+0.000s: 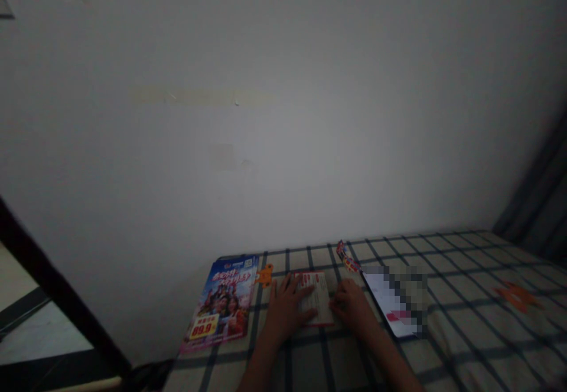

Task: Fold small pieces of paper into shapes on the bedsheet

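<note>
A small pale printed leaflet (319,297) lies on the checked cloth surface (443,333) between both hands. My left hand (283,309) rests flat on its left side with fingers stretched out. My right hand (352,306) sits at its right edge with fingers curled in against the paper. A colourful flyer (224,306) with a yellow price patch lies just left of the left hand. A phone (392,300) with a lit screen lies to the right of the right hand.
A plain white wall rises directly behind the surface. A small red and blue wrapped item (348,259) lies past the leaflet. Orange shapes (514,296) mark the cloth. A dark bar (57,297) slants at the left. A dark curtain (540,203) hangs at the right.
</note>
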Motion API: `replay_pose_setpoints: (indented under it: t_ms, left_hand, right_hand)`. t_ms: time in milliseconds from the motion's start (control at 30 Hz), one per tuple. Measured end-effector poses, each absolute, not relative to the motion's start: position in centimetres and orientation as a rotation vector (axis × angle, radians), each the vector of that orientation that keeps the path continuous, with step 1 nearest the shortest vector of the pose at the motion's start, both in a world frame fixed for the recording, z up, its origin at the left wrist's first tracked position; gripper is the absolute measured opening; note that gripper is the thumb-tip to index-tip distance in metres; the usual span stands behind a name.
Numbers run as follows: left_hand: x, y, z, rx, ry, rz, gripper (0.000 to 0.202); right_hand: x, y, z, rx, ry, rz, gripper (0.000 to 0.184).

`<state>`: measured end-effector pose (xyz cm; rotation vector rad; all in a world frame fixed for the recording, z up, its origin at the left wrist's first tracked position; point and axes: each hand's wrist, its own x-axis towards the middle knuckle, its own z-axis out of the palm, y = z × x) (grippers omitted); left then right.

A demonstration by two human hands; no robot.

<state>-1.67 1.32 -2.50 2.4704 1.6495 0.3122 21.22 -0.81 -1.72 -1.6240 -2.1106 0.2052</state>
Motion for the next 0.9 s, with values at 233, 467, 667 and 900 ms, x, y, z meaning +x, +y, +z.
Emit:
replay_pose_setpoints:
  t_ms: [233,467,667,900]
  left_hand:
    - [-1.7,1.4,-2.6,2.470,1.649,0.316,0.064]
    - [-1.8,1.4,-2.6,2.471,1.644,0.321,0.064]
    - [-1.7,1.3,-2.4,2.468,1.644,0.297,0.064]
    - [-1.5,1.1,-2.0,2.461,1.668,0.237,0.065]
  right_hand:
    - [21.6,-2.0,-2.1,-1.632,-2.162,0.274,0.012]
    - [22.0,-2.9,-2.2,-1.596,-2.176,0.365,0.009]
    - [22.5,-2.6,-2.7,-1.537,-2.103,0.461,0.007]
    - [22.6,-1.5,-3.2,-1.481,-2.069,0.405,0.008]
